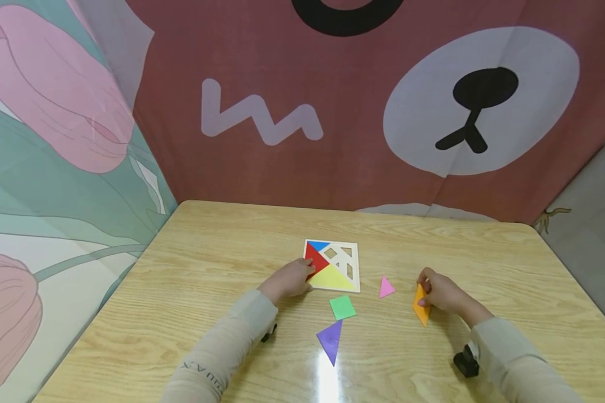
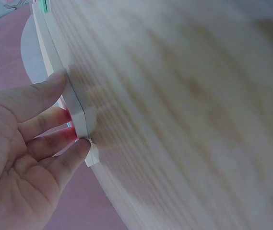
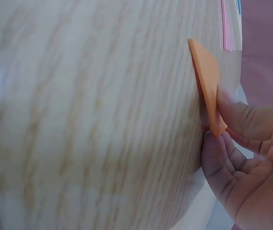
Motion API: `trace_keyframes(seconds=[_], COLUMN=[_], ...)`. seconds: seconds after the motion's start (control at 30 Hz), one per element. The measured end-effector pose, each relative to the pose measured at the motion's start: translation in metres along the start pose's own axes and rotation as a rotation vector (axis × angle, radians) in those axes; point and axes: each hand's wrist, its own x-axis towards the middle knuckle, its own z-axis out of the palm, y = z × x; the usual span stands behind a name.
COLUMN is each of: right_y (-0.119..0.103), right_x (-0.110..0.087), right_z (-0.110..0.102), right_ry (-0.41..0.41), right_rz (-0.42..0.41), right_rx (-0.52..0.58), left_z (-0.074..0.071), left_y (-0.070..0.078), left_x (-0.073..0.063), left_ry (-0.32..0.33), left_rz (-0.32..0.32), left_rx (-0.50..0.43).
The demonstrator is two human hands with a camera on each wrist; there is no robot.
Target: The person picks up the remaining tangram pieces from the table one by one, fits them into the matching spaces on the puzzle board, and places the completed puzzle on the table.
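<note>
A white square tangram board (image 1: pixel 355 268) lies on the table. A large red triangle (image 1: pixel 316 258), a large yellow triangle (image 1: pixel 335 278) and a small blue triangle (image 1: pixel 317 245) sit in it; several cutouts are bare. My left hand (image 1: pixel 289 279) grips the board's near-left corner, with thumb and little finger (image 2: pixel 76 152) at its edges and other fingertips over the red triangle. To the right, my right hand (image 1: pixel 442 292) pinches an orange parallelogram (image 3: pixel 206 72), tilted up close to the tabletop. Its fingertips are partly hidden behind the piece in the right wrist view.
A pink triangle (image 1: pixel 386 287) lies between the board and my right hand. In front of the board are a green square (image 1: pixel 343 307) and a purple triangle (image 1: pixel 331 340), their corners nearly touching. A printed cloth (image 1: pixel 282 173) hangs behind the wooden table (image 1: pixel 222 240).
</note>
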Motion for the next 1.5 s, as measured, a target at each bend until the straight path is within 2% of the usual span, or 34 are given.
trace_keyframes(seconds=[0.57, 0.83, 1.23, 1.5], right_y=[0.0032, 0.0058, 0.0021, 0.0011], right_x=[-0.0047, -0.0037, -0.0012, 0.0021], right_z=[-0.0005, -0.0019, 0.0004, 0.0004], right_ry=[0.021, 0.037, 0.047, 0.084], right_rz=[-0.043, -0.014, 0.024, 0.01], right_rx=[0.135, 0.172, 0.3, 0.28], left_z=[0.0044, 0.0054, 0.0049, 0.0025], left_y=[-0.0023, -0.0032, -0.0034, -0.0012], left_x=[0.0006, 0.0014, 0.0023, 0.0013], left_ry=[-0.005, 0.015, 0.018, 0.014], left_rz=[-0.009, 0.01, 0.011, 0.001], left_rx=[-0.015, 0.0, 0.009, -0.005])
